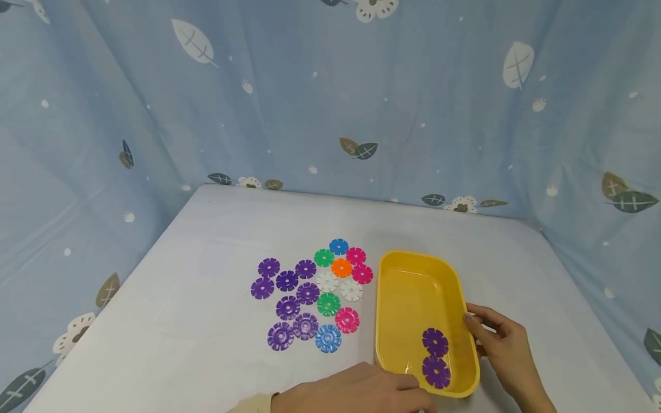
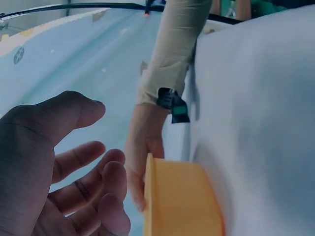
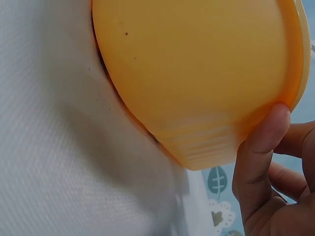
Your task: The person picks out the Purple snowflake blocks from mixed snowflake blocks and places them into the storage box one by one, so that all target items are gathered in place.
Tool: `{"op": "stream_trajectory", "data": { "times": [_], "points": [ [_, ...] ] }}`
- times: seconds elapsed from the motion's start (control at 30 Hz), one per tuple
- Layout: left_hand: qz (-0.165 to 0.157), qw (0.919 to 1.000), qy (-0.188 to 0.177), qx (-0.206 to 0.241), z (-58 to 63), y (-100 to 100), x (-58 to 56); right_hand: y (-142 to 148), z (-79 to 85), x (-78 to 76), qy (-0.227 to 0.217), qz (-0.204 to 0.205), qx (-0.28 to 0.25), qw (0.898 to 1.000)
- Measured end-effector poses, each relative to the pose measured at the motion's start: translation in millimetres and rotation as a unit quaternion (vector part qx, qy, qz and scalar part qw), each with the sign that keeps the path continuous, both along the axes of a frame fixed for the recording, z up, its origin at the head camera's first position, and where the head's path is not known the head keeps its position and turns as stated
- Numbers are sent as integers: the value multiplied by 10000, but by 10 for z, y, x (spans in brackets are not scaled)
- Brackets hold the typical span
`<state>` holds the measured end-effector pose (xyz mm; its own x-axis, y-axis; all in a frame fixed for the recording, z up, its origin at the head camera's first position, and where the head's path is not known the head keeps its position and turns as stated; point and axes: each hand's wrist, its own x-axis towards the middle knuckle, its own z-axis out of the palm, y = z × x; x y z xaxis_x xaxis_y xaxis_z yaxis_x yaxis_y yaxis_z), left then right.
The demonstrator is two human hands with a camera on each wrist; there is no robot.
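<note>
A yellow plastic tray (image 1: 413, 310) stands on the white table, two purple notched snowflake discs (image 1: 436, 370) lying inside at its near right corner. My right hand (image 1: 508, 350) grips the tray's right rim, its thumb (image 3: 268, 130) against the outer wall in the right wrist view. The left hand (image 1: 361, 390) is at the near edge of the tray, overlapping its front rim in the head view. In the left wrist view this hand (image 2: 74, 167) has loosely bent fingers with nothing between them, beside the tray wall (image 2: 182, 196).
Left of the tray lie several purple discs (image 1: 288, 308) in a loose group. Between these and the tray are green (image 1: 329, 304), pink (image 1: 347, 319), white (image 1: 352, 290), orange (image 1: 341, 268) and blue (image 1: 328, 338) discs. A patterned blue curtain (image 1: 310, 103) surrounds the table.
</note>
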<state>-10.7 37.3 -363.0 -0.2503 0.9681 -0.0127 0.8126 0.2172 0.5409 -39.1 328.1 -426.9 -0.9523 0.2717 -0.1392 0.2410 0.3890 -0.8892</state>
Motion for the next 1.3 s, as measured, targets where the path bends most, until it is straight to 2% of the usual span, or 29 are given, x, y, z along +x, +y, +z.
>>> {"op": "stream_trajectory", "data": {
  "times": [0.17,0.33,0.5,0.7,0.9,1.0,1.13,1.3],
  "points": [
    [40,9999,-164,-7,-30,-134,86,6,-13,-8,11,29,49,10000],
    [245,9992,-302,-39,-88,-254,119,19,-30,-11,-10,8,114,9999],
    [788,9940,-738,-144,-159,-410,55,11,-35,-31,-23,-41,71,10000],
    [1703,9792,-1054,-330,-157,-629,-49,-1,-22,-32,-113,-58,47,9999],
    [1991,9728,-1146,-289,-267,-784,-26,34,-25,-26,60,55,96,9999],
    [2256,9630,-1421,-379,-300,-851,-1,42,-34,-33,132,84,168,9997],
    [2830,9416,-1729,-588,-306,-954,41,36,-36,-25,104,65,236,9996],
    [3295,9241,-1811,-687,-349,-1081,64,28,-39,-6,24,24,202,9998]
  ]
}}
